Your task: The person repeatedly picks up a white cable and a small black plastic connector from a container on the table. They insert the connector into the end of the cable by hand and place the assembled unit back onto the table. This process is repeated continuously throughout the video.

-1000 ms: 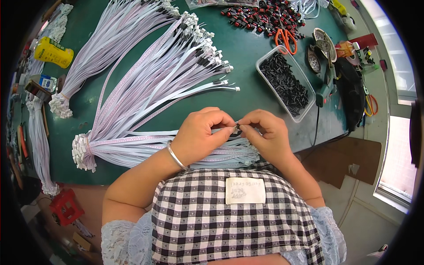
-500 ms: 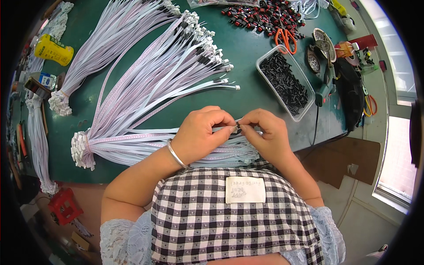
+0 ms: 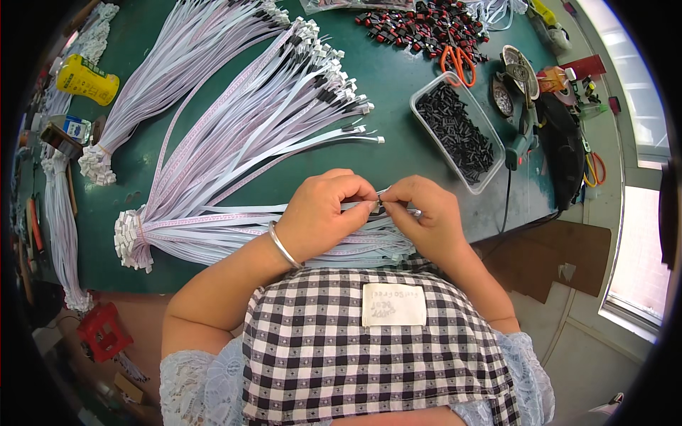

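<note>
From where I stand, both hands are low over the near edge of the green table (image 3: 398, 160), nearly meeting. The left hand (image 3: 325, 207) and the right hand (image 3: 428, 211) each pinch, with thumb and forefinger, a small end piece (image 3: 380, 194) between them; it is too small to tell its exact form. I think they hold it from two sides so that it is steady, and close to the body for seeing well.

The cable bundle (image 3: 206, 238) is tied near its white connectors (image 3: 129, 241), toward the left of the near edge, probably so that the strands do not mix. One part lies beneath the left forearm, its long axis almost along the near edge, free ends to the right; the other part fans diagonally to the far edge. The tray (image 3: 467, 183) of black sleeves (image 3: 458, 131) stands toward the right edge, perhaps for easy reach. The pinched piece seems to lie roughly left to right, but I cannot tell which way its tip points
</note>
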Demonstrator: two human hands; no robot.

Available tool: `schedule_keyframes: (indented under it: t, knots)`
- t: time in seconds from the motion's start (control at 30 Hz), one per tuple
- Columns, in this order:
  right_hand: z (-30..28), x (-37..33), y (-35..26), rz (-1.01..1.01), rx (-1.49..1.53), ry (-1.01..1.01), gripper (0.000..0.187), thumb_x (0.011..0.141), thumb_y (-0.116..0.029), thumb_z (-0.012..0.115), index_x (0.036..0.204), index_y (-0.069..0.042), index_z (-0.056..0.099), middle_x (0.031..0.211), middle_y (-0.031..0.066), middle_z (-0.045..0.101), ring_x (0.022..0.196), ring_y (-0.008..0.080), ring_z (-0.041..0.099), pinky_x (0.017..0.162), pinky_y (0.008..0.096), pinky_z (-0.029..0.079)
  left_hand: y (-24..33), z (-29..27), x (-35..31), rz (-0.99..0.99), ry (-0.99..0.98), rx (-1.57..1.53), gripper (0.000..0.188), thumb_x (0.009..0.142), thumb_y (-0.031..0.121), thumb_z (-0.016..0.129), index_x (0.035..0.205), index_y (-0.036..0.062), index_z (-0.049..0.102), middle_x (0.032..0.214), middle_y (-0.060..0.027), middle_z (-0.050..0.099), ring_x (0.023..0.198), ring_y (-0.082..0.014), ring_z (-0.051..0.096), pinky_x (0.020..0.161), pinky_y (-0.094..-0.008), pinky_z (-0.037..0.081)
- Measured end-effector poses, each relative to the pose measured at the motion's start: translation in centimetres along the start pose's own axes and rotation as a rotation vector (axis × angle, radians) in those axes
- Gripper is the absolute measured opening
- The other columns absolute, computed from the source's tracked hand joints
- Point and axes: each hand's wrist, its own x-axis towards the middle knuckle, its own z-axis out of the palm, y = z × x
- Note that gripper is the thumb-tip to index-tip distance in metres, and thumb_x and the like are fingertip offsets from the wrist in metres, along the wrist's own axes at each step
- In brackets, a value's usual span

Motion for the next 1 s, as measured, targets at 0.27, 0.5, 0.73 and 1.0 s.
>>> schedule_keyframes:
  t: [0.27, 0.5, 0.73, 1.0]
  knots:
    - [-0.2, 0.2, -0.1, 0.046, 0.030, -0.014, 0.011, 0.076, 0.001, 0.067, 0.086, -0.003, 0.065, 0.083, 0.0073, 0.064, 0.071, 0.0194, 0.062, 0.059, 0.0284, 0.049, 0.2, -0.4, -0.1, -0.111, -0.039, -0.072, 0.011, 0.080, 0.007, 0.067, 0.089, 0.0004, 0.065, 0.080, -0.0058, 0.062, 0.069, -0.0120, 0.058, 0.062, -0.0243, 0.046]
    - [-0.3, 0.8, 0.2, -0.037, 0.062, -0.089, 0.012, 0.077, -0.001, 0.067, 0.087, -0.005, 0.066, 0.087, 0.0076, 0.066, 0.075, 0.0209, 0.063, 0.063, 0.0288, 0.050, 0.7, -1.2, 0.0, -0.174, -0.136, -0.167, 0.027, 0.081, 0.005, 0.068, 0.105, 0.0010, 0.058, 0.086, -0.0048, 0.065, 0.075, -0.0091, 0.060, 0.070, -0.0235, 0.049]
    - [-0.2, 0.7, 0.1, 0.122, 0.134, -0.098, 0.011, 0.078, 0.001, 0.065, 0.088, -0.003, 0.066, 0.086, 0.0067, 0.065, 0.076, 0.0163, 0.063, 0.064, 0.0268, 0.049, 0.0, -3.6, 0.2, -0.029, -0.235, 0.037, 0.033, 0.081, 0.002, 0.062, 0.113, 0.0021, 0.055, 0.082, -0.0058, 0.063, 0.073, -0.0134, 0.060, 0.074, -0.0269, 0.049]
    - [-0.7, 2.3, -0.1, 0.010, 0.179, -0.158, 0.011, 0.075, 0.004, 0.065, 0.084, -0.001, 0.061, 0.082, 0.0087, 0.062, 0.073, 0.0179, 0.062, 0.066, 0.0282, 0.049, 0.5, -3.4, 0.3, -0.082, -0.161, -0.035, 0.038, 0.078, 0.001, 0.064, 0.115, 0.0040, 0.055, 0.078, -0.0048, 0.063, 0.071, -0.0121, 0.059, 0.071, -0.0259, 0.048]
